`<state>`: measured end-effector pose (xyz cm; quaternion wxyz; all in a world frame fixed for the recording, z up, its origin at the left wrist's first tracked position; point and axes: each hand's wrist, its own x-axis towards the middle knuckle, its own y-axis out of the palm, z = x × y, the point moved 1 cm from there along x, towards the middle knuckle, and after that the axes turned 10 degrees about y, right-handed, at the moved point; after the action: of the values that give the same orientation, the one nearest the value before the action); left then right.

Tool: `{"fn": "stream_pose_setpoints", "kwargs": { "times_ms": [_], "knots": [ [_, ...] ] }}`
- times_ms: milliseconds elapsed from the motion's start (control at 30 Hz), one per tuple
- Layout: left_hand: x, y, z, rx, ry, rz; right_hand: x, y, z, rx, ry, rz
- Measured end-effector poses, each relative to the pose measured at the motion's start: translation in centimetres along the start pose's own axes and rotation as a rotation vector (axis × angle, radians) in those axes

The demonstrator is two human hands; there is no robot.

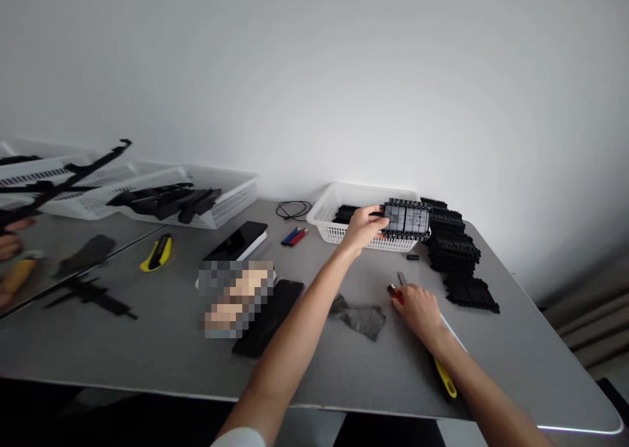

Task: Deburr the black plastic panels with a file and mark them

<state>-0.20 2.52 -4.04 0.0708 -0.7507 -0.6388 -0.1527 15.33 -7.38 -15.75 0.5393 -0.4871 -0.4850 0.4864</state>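
My left hand grips a black plastic panel with toothed edges by its left side, raised in front of a white basket. On the table to the right, my right hand is closed over a small red lighter with a dark end. A thin metal tip shows just beyond these fingers. A yellow-handled tool lies beneath my right wrist, its middle hidden. Left of this hand rests a crumpled grey cloth. Similar black panels are stacked to the right of the basket.
Blue and red lighters, a cable, a phone on a white box, a black tablet-like slab and a yellow cutter lie leftward. Another person's hand holds a long black part near white baskets.
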Motion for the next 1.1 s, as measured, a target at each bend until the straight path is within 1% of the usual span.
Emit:
{"fn": "stream_pose_setpoints", "kwargs": {
  "times_ms": [167, 300, 333, 467, 533, 667, 733, 800, 833, 900, 933, 967, 1000, 1067, 1100],
  "knots": [
    [-0.1, 0.1, -0.4, -0.029, 0.051, -0.025, 0.6, -0.3, -0.3, 0.029, -0.045, 0.009],
    [-0.1, 0.0, -0.5, -0.052, 0.06, -0.028, 0.2, -0.5, -0.2, 0.034, -0.096, -0.01],
    [-0.1, 0.0, -0.5, -0.055, 0.06, -0.026, 0.0, -0.5, 0.0, 0.051, -0.127, -0.018],
    [-0.1, -0.1, -0.6, -0.057, 0.067, -0.03, -0.6, -0.2, 0.6, 0.148, -0.337, -0.009],
    [-0.1, -0.2, -0.6, -0.06, 0.067, -0.029, -0.6, 0.3, 0.5, 0.191, -0.376, -0.013],
    [0.0, -0.3, -0.5, -0.066, 0.061, -0.039, -0.5, 1.1, 0.0, 0.231, -0.436, -0.105],
    [0.0, -0.3, -0.5, -0.063, 0.048, -0.052, -0.5, 0.8, -0.1, 0.251, -0.452, -0.132],
    [0.0, -0.4, -0.6, -0.061, 0.038, -0.064, -0.3, -0.5, -0.1, 0.359, -0.435, -0.098],
    [0.0, -0.4, -0.6, -0.063, 0.037, -0.066, 0.0, -1.5, -0.2, 0.451, -0.425, -0.063],
    [0.0, -0.6, -0.7, -0.071, 0.046, -0.069, 0.7, -4.5, -0.4, 0.678, -0.399, 0.009],
    [0.0, -0.7, -0.7, -0.074, 0.052, -0.072, 1.2, -6.3, -0.7, 0.774, -0.393, -0.001],
    [-0.1, -0.8, -0.8, -0.077, 0.058, -0.075, 1.8, -8.1, -1.2, 0.845, -0.372, -0.047],
    [-0.1, -0.9, -0.9, -0.08, 0.064, -0.077, 2.6, -10.0, -1.8, 0.887, -0.333, -0.135],
    [-0.1, -1.2, -1.1, -0.084, 0.07, -0.061, 4.1, -13.2, -3.0, 0.863, -0.225, -0.339],
    [-0.1, -1.3, -1.3, -0.089, 0.073, -0.041, 4.9, -14.3, -3.7, 0.837, -0.16, -0.424]
  ]
}}
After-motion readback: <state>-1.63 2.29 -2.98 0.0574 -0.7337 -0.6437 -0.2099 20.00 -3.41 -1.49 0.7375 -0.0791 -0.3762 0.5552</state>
